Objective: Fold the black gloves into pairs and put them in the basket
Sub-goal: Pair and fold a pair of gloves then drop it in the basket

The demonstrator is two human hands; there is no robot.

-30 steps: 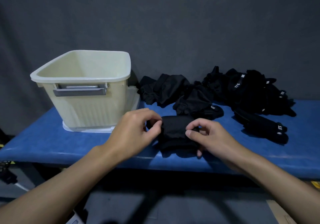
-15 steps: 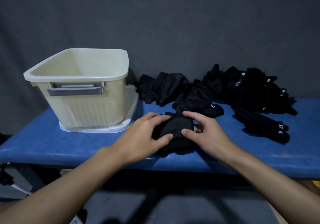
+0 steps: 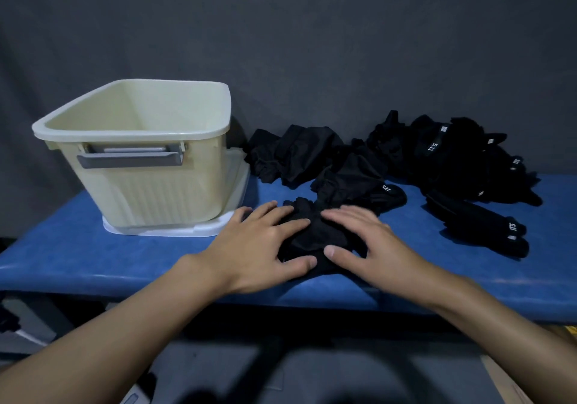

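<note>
A folded black glove bundle (image 3: 315, 235) lies near the front edge of the blue table (image 3: 93, 247). My left hand (image 3: 262, 244) presses flat on its left side with straight fingers. My right hand (image 3: 365, 241) lies flat on its right side, thumb against the bundle's front. The cream basket (image 3: 137, 157) stands at the left on a white lid, and no glove shows inside it from here. Loose black gloves form a heap (image 3: 449, 154) at the back right, and another clump (image 3: 293, 154) sits right of the basket.
One pair of gloves (image 3: 477, 225) with white labels lies apart at the right. A dark grey cloth backdrop hangs behind the table. Below the table's front edge the floor is dim, with a cardboard edge (image 3: 512, 381) at the lower right.
Both hands went from pinching the bundle's ends to lying flat on top of it with fingers spread. The bundle now sits lower and flatter on the table.
</note>
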